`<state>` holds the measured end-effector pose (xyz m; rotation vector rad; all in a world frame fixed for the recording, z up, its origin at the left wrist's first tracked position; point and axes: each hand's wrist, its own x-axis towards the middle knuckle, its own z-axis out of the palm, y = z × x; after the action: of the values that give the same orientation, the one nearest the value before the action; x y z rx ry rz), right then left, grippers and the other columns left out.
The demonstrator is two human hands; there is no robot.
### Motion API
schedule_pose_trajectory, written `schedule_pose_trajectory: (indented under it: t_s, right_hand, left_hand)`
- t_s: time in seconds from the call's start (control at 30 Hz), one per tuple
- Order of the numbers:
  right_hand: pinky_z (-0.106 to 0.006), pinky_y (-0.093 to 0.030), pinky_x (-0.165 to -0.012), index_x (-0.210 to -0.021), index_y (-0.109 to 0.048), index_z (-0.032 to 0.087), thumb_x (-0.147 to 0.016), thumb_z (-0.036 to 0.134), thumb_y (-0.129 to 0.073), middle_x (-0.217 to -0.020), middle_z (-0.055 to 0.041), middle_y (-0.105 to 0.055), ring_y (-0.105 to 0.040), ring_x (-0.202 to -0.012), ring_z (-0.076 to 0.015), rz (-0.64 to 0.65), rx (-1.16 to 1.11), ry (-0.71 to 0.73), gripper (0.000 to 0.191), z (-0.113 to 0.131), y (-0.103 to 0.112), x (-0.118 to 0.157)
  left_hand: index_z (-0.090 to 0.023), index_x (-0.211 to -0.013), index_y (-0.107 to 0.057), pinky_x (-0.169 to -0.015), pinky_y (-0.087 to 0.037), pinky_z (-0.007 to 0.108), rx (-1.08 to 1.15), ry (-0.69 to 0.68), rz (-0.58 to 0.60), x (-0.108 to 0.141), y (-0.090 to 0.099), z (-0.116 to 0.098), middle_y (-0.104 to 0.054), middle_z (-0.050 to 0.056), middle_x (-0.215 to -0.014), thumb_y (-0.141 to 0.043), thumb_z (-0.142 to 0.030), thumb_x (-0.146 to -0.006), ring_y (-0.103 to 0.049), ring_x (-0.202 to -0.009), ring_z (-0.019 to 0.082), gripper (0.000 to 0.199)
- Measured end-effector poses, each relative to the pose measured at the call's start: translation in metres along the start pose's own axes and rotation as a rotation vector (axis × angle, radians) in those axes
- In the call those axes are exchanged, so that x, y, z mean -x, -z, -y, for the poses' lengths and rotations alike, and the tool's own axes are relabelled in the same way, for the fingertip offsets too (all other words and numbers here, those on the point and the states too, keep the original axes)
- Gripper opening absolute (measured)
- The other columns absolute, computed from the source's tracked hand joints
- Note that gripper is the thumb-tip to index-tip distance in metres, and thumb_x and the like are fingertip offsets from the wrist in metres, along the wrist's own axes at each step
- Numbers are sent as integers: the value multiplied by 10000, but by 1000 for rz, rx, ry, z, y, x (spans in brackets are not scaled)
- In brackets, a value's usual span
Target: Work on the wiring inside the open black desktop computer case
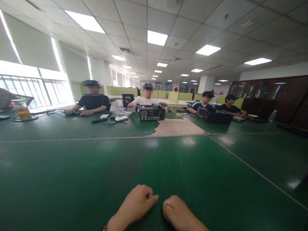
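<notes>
My left hand (138,202) is curled into a loose fist at the near edge of view, its thumb pointing toward the right. Beside it, a small gap away, my right hand (177,210) is also closed in a fist. Nothing shows in either hand. Both are at the green tabletop (154,163), on its near part. A band is just visible at my left wrist, partly cut off by the frame.
Across the table several people sit with devices. One handles an open metal computer case (152,114); another is behind a dark case (214,116). A water bottle (120,108), a jar of amber liquid (21,109), cables and a bare patch (179,127) of tabletop lie on the far side.
</notes>
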<state>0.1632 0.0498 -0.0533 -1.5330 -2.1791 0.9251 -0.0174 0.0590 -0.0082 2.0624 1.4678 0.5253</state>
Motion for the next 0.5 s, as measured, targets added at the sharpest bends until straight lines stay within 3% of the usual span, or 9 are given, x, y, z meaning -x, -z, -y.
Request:
schedule_pose_trajectory:
  t_s: [0.1, 0.2, 0.3, 0.33, 0.4, 0.43, 0.47, 0.5]
  right_hand:
    - [-216, -392, -613, -584, -632, 180, -711, 136, -378, -648, -30, -673, -619, -659, -149, 2, 131, -2, 287, 17, 9, 12]
    - [-251, -428, -705, -916, -714, 250, -742, 202, -470, -869, -25, -715, -639, -798, -187, 19, 171, 29, 304, 39, 31, 46]
    - [-254, -466, -757, -1276, -545, 327, -778, 345, -559, -1098, -29, -672, -642, -867, -183, 74, 44, 29, 499, 38, 80, 99]
    - [-266, -467, -809, -1324, -494, 340, -796, 387, -562, -1174, -39, -640, -636, -931, -189, 25, 40, 9, 535, 28, 104, 117]
    - [-336, -423, -941, -1346, -473, 335, -811, 473, -555, -1298, -67, -559, -560, -1122, -236, -209, 155, -65, 559, -3, 157, 145]
    - [-391, -384, -990, -1327, -503, 315, -797, 524, -556, -1334, -81, -524, -505, -1191, -274, -400, 260, -132, 572, -20, 183, 155]
    - [-432, -357, -1014, -1302, -542, 259, -754, 576, -577, -1349, -112, -503, -461, -1227, -320, -507, 352, -202, 634, -36, 205, 160]
    - [-443, -365, -1009, -1249, -598, 216, -727, 610, -585, -1327, -134, -519, -460, -1221, -349, -537, 404, -262, 654, -46, 222, 162]
  left_hand:
    - [-191, -507, -329, -480, -186, 244, 30, -10, 127, -2, -12, 16, -279, -62, -508, -498, -457, -794, -260, -513, 97, 426]
    - [-193, -529, -340, -484, -200, 238, 77, -12, 174, -1, -16, 23, -280, -63, -530, -478, -497, -796, -255, -525, 99, 428]
    - [-190, -565, -380, -499, -228, 231, 120, -16, 186, -4, -12, 24, -316, -60, -557, -481, -523, -795, -281, -539, 101, 417]
    - [-187, -583, -400, -511, -241, 228, 140, -21, 165, -5, -9, 23, -337, -56, -573, -482, -522, -798, -303, -549, 103, 406]
    - [-182, -617, -434, -535, -269, 226, 181, -33, 80, -5, -1, 20, -377, -48, -600, -481, -515, -805, -347, -573, 111, 385]
    - [-179, -634, -450, -548, -283, 226, 201, -40, 17, -3, 4, 18, -394, -43, -611, -474, -514, -813, -367, -586, 116, 380]
    - [-177, -652, -467, -560, -299, 227, 220, -47, -49, 1, 10, 15, -409, -39, -621, -463, -515, -823, -385, -599, 122, 379]
    - [-176, -676, -487, -574, -316, 229, 238, -57, -104, 5, 17, 12, -427, -34, -632, -453, -517, -833, -403, -612, 127, 377]
